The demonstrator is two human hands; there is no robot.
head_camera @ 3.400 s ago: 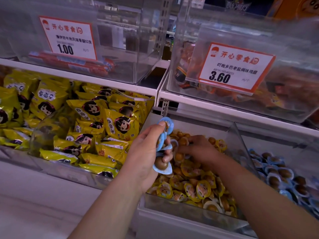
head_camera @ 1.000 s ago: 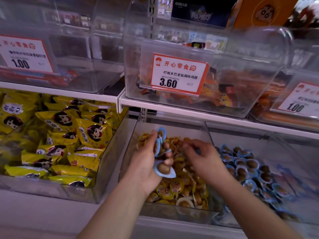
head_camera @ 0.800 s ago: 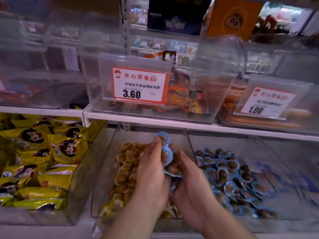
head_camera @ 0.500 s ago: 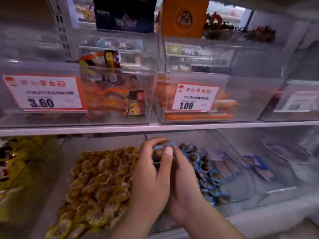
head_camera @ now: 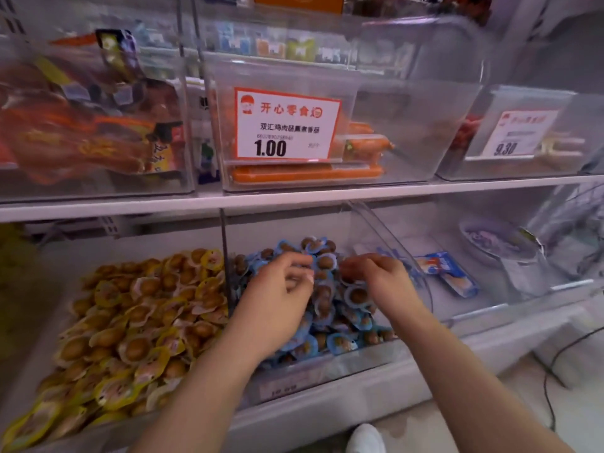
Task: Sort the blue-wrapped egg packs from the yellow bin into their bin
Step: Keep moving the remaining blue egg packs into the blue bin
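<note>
Shop shelf, clear bins: left hand (head_camera: 277, 297) and right hand (head_camera: 380, 276) now over blue bin (head_camera: 405, 250), blue egg packs (head_camera: 327, 261) dropped beneath loosely curled, empty fingers (head_camera: 302, 282); yellow bin (head_camera: 225, 243) behind left fingers

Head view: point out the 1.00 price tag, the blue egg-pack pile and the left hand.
1.00 price tag (head_camera: 286, 125): head view, centre of the card.
blue egg-pack pile (head_camera: 340, 341): head view, a front pack in the pile.
left hand (head_camera: 277, 295): head view, back of the hand.

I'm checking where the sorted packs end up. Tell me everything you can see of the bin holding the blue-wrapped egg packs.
The bin is clear plastic with a slanted right wall, on the lower shelf, right of the yellow packs. It holds a heap of blue-wrapped egg packs, brown eggs showing through. The left hand and right hand are over the heap, fingers curled among packs.
</note>
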